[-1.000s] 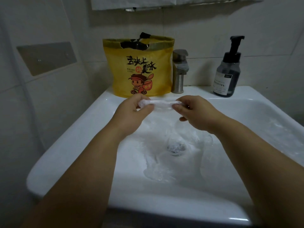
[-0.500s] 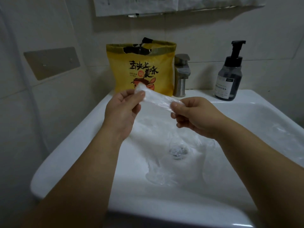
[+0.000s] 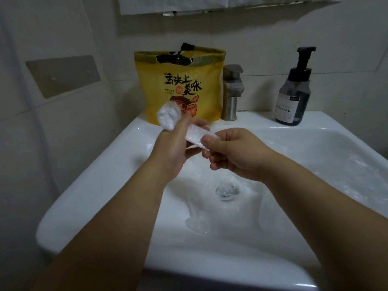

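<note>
Over the sink [image 3: 126,148], both hands hold one small white packet [image 3: 195,134] between them. It is up in the air, above the bowl and a little to the left of the drain [image 3: 226,191], and it touches nothing but the hands. The left hand [image 3: 172,148] has its fingers curled round the packet close to the fat, round end. That end sticks up past the fingers and points at the yellow bag [image 3: 180,80] behind it. The right hand [image 3: 237,152] pinches the thin, flat end between the thumb and the first finger.

What matters most is how the packet lies. It is long, and its long line runs on a slant: high and far on the left, low and near on the right. So the round end is up and away from the person, and the flat end is down and closer. Neither hand has to reach (both are on it already), and they sit very close, almost touching.

My guess is that the next move is a pull or a tear to open it. That pull should go along the same slant, left hand up and away, right hand down and back. The tap [image 3: 232,91] and the soap bottle [image 3: 294,95] stand well behind, out of the way.
</note>
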The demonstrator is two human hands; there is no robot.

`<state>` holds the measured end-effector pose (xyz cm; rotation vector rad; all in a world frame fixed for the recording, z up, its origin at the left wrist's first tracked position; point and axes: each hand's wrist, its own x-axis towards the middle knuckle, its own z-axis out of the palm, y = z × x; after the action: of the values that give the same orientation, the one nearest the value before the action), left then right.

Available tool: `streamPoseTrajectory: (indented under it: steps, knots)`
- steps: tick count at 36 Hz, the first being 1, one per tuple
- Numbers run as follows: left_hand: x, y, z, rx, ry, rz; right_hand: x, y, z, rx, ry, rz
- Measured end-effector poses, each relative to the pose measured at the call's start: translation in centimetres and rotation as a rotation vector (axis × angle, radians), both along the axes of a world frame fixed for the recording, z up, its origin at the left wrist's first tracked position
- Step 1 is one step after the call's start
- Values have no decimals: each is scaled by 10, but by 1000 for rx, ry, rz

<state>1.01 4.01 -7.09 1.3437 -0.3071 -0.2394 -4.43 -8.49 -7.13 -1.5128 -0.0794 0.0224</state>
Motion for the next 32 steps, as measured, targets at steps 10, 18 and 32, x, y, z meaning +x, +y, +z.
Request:
streamPoseTrajectory:
  steps: [10, 18, 32]
  knots:
    - [16, 18, -4, 116, -53, 367, -3, -17, 3, -92, -11, -50]
    - [13, 22, 0, 61, 60, 57, -2, -33, 4, -141, 42, -85]
    - [9, 24, -3, 108, -19, -54, 5, -35, -1, -156, 58, -115]
